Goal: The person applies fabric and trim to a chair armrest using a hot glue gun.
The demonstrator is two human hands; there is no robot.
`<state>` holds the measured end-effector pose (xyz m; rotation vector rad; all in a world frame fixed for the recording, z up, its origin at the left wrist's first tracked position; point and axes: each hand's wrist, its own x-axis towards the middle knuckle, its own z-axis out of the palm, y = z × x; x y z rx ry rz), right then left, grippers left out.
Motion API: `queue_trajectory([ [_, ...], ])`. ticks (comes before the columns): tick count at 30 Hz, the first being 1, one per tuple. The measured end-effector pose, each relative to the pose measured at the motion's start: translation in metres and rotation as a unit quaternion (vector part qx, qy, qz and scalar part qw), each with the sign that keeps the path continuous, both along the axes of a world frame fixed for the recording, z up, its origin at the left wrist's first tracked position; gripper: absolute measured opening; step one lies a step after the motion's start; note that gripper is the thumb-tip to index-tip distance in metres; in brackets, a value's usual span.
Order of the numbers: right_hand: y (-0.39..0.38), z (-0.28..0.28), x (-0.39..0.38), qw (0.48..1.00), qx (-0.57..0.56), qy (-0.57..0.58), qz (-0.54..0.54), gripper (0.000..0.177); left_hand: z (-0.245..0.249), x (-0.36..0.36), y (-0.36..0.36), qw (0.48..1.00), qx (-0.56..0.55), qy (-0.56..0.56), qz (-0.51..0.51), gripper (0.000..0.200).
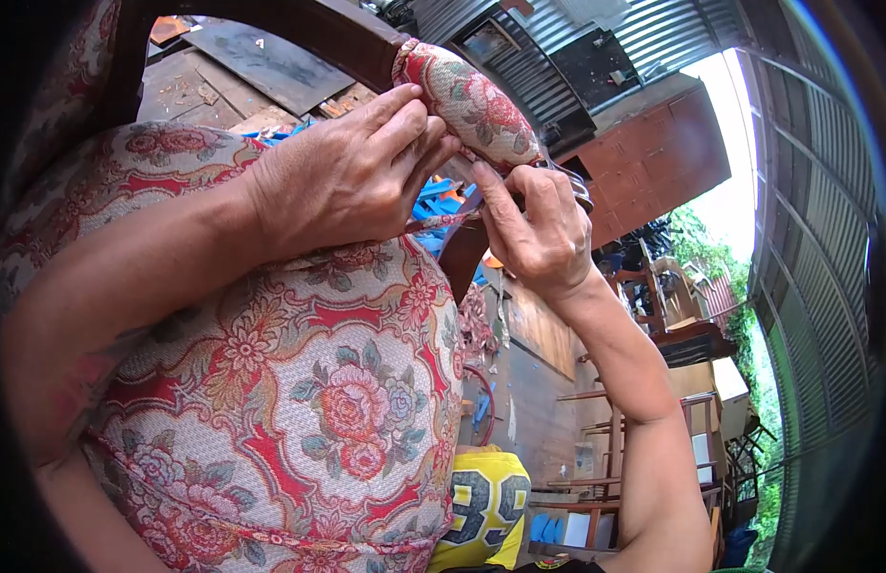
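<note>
A floral padded armrest (476,105) sits on the dark wooden arm (309,33) of a chair. My left hand (352,177) presses bent fingers along the lower edge of the pad, near its upper left end. At the pad's lower right end, my right hand (538,229) has thumb and fingers pinched together at the same edge. A thin strip of floral trim (441,222) hangs between my two hands, its end by the right fingers. What exactly each hand's fingertips hold is hidden. The large floral seat cushion (357,411) lies below my left forearm.
Blue scraps (438,202) lie on the floor beyond the armrest. A yellow cloth with numbers (476,506) shows at the bottom. Wooden chair frames (610,439) stand at the right, a reddish-brown cabinet (648,162) is farther back, and corrugated metal walls (830,239) run behind.
</note>
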<state>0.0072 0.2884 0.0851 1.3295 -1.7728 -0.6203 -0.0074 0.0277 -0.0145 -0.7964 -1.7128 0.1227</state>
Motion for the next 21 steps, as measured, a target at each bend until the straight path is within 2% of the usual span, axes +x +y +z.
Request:
queue_trajectory([
  [11,-0.001,0.003,0.000,1.000,0.015,0.005,-0.003,0.047,0.000,0.003,0.000,1.000,-0.005,-0.005,-0.001,0.071],
  [18,0.000,0.001,-0.001,1.000,0.003,0.012,0.004,0.045,0.006,0.007,-0.006,1.000,-0.014,0.010,-0.017,0.059],
  [21,-0.001,0.003,0.001,1.000,0.007,0.016,0.000,0.047,0.006,0.008,-0.004,0.999,0.009,-0.019,-0.026,0.057],
])
